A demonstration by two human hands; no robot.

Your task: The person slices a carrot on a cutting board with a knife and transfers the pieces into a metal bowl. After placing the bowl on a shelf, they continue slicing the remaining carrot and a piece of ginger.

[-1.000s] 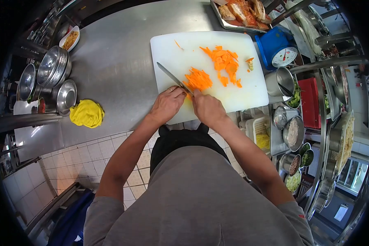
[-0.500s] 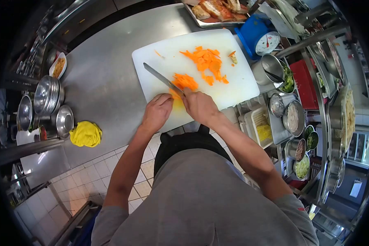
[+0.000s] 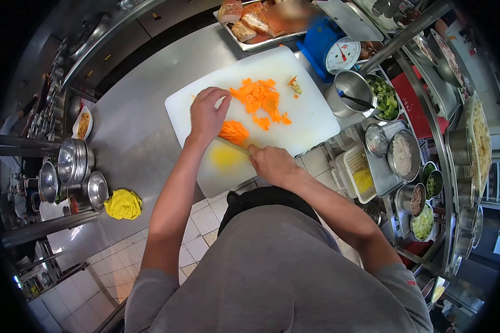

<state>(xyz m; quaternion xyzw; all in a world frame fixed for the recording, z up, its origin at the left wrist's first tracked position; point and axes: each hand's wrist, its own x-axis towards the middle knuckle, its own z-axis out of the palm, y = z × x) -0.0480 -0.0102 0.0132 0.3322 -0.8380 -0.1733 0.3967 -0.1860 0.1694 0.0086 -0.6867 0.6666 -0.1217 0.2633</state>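
A white cutting board carries a pile of thin orange carrot slices and a smaller heap of carrot shreds. My left hand is over the board's left part, its bent fingers and thumb a little apart at the left edge of the slices. Nothing shows between them. My right hand grips the handle of a knife low over the board. The blade lies along the near side of the shreds, partly hidden by them and my left forearm. A carrot end sits at the upper right.
A tray of cooked meat and a blue dial scale stand beyond the board. To the right are a steel pot, a bowl of greens and a white basket. A yellow cloth lies left, near stacked metal bowls.
My left hand has left the shreds and moved up the board to the carrot slices. My right hand has lowered the knife toward the near side of the shreds. The view has shifted.
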